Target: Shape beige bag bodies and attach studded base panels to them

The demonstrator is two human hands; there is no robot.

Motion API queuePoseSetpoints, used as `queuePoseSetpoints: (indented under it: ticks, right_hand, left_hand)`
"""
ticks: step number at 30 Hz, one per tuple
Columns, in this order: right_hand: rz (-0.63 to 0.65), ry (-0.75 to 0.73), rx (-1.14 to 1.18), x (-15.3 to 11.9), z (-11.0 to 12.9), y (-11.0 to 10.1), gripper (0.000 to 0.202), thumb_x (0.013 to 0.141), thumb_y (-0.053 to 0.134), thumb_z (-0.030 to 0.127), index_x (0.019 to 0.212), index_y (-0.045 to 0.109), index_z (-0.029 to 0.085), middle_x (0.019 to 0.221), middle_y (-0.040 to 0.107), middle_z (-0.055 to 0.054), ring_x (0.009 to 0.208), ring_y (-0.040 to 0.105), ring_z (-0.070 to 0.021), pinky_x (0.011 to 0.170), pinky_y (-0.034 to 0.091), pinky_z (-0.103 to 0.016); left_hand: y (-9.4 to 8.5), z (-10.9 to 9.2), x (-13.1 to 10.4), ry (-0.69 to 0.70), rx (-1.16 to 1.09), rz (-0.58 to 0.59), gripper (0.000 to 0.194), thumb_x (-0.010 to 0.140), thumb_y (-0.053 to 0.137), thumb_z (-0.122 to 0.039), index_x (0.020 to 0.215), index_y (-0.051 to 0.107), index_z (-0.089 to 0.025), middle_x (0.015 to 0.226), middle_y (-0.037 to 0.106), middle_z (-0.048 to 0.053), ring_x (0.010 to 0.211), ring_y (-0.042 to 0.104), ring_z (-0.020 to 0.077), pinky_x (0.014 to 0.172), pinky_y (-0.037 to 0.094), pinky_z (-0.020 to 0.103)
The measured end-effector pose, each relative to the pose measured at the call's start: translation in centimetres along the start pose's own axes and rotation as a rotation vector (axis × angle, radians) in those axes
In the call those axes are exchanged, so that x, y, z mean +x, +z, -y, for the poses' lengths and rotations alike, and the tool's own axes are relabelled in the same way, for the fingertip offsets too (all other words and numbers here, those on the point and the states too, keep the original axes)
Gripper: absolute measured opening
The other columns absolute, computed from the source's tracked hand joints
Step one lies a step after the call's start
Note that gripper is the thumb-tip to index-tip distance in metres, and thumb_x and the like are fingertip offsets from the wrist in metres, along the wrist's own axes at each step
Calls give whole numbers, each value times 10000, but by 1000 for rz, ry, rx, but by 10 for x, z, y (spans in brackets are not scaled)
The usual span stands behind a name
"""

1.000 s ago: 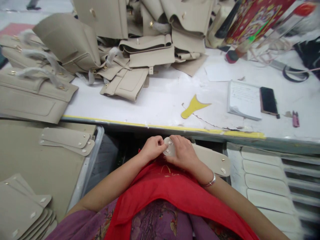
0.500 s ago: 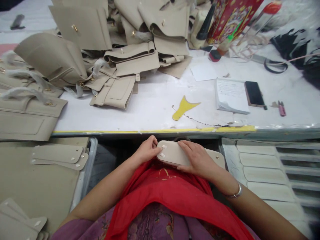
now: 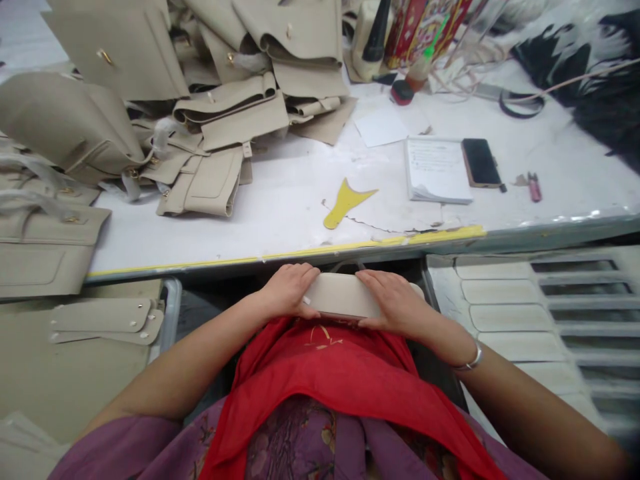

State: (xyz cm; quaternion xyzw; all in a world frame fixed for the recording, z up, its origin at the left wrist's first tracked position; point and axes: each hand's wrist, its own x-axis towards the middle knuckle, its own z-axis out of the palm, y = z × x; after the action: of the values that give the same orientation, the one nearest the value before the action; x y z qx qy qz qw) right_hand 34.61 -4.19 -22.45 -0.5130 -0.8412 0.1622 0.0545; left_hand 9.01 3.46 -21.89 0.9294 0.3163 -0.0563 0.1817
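Note:
A beige rounded strip (image 3: 341, 295) lies across my lap at the table's front edge, over the red apron (image 3: 330, 367). My left hand (image 3: 290, 291) grips its left end, thumb on the near side and fingers over the far side. Around its right part my right hand (image 3: 395, 301) is closed in the same way. A small white tab shows beside my left thumb. What lies beneath the strip is hidden.
Beige bags (image 3: 200, 180) are heaped at the table's back left. A yellow piece (image 3: 346, 202), notepad (image 3: 435, 170) and phone (image 3: 481, 163) lie on the table. Beige strips (image 3: 100, 315) rest at left; a rack with more strips (image 3: 505, 319) stands at right.
My left hand has gone from touching the strip's left tip to wrapping round that end, covering its white tabs. The camera view has shifted and turned slightly.

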Motion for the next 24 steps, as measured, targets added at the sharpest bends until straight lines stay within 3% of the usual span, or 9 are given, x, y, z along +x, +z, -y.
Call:
queuePoseSetpoints:
  ticks: [6,11,17,24]
  right_hand:
    - [-2,86,-3,-33,-26,-7,801,663,687,498,1311,384,139,1292,468,-167,1163,441,-314,962,365,-460]
    - [-15,98,39,-33,-26,-5,765,655,694,490,1281,415,149,1262,486,-159,1139,451,-304,956,370,-449]
    - [-37,100,69,-34,-28,-3,774,632,714,468,1281,418,166,1256,491,-153,1132,450,-311,935,377,-463]
    - [-99,99,79,-39,-29,0,838,595,730,501,1287,409,156,1270,479,-158,1153,435,-305,959,361,-467]
  left_hand:
    - [-2,1,3,68,45,9,785,605,652,-617,1180,478,-112,1100,557,145,1020,509,290,931,328,387]
    - [2,-8,5,97,64,-13,872,640,637,-615,1301,386,-105,1264,472,182,1133,445,314,982,283,406]
    - [0,-15,11,53,51,30,793,602,692,-538,1229,445,-120,1156,522,158,1040,491,304,917,350,399]
    - [1,-47,32,46,69,-8,835,593,698,-544,1245,421,-102,1218,487,172,1063,470,306,917,372,404]
